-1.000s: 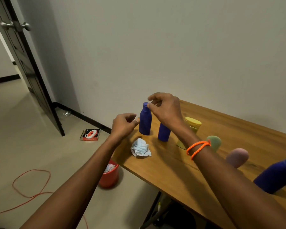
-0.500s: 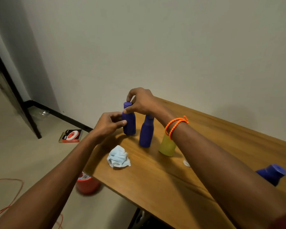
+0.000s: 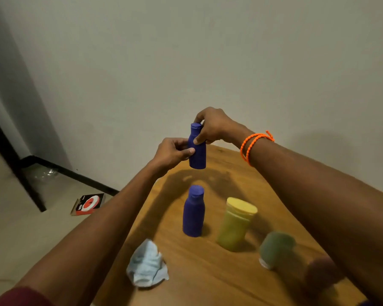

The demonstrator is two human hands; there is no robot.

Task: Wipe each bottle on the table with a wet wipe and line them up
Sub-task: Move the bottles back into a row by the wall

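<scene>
In the head view, several things are only partly readable. A green bottle (image 3: 276,248) near the right forearm is blurred, and a dark reddish bottle (image 3: 322,273) beside it is half hidden behind that forearm and too smeared to make out. At the bottom right corner a sliver of something blue is cut off by the frame edge. On the floor by the wall, a clear object is too faint to identify, and a small red and white box (image 3: 89,204) lies flat.

Both arms reach forward over the wooden surface (image 3: 208,281). The right hand (image 3: 212,127), wrist ringed by an orange cord bracelet (image 3: 253,143), comes in from above and pinches the neck of a raised purple bottle (image 3: 197,149), thumb on its shoulder. The left hand (image 3: 175,152) grips the same bottle's body from the side, fingers curled, thumb pressed to it. That bottle is upright and held clear above the surface, near the far end.

A second purple bottle (image 3: 194,212) stands upright on the surface, a yellow bottle (image 3: 236,224) just beside it. A crumpled pale blue wet wipe (image 3: 147,267) lies near the left edge, apart from the bottles.
</scene>
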